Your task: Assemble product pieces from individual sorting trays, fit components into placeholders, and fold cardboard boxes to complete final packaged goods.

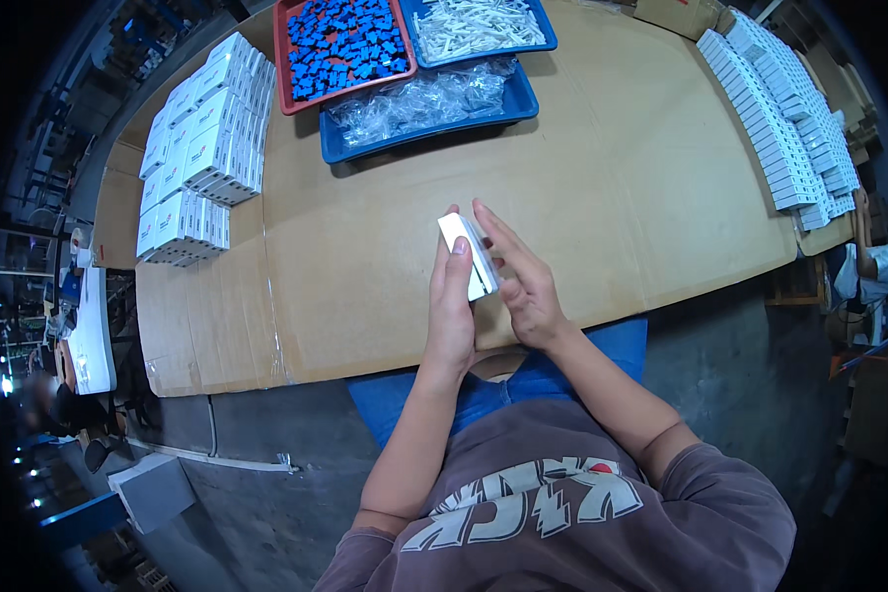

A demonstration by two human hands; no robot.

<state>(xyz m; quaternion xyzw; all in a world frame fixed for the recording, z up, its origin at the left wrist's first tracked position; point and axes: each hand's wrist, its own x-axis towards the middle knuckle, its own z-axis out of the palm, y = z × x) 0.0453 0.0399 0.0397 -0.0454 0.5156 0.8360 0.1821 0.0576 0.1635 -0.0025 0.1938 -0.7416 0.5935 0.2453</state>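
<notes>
"Steadying the small white box well takes what?"

"A light left hand, thumb along its upper face so the sides likely won't dent. The right hand has its fingers outstretched beside it; I can't tell if they touch. Press evenly there."

"And its lie?"

"Gripped in the left hand, above the tabletop's near edge, long axis running away from the wearer, far end slanting left toward the nearest blue tray."

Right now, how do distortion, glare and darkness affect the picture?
Head view: the cardboard tabletop bows at its near edge; same view, clear plastic packaging glints, the floor sits dim; same view, the rim fades black, while the white box looks bright.
</notes>
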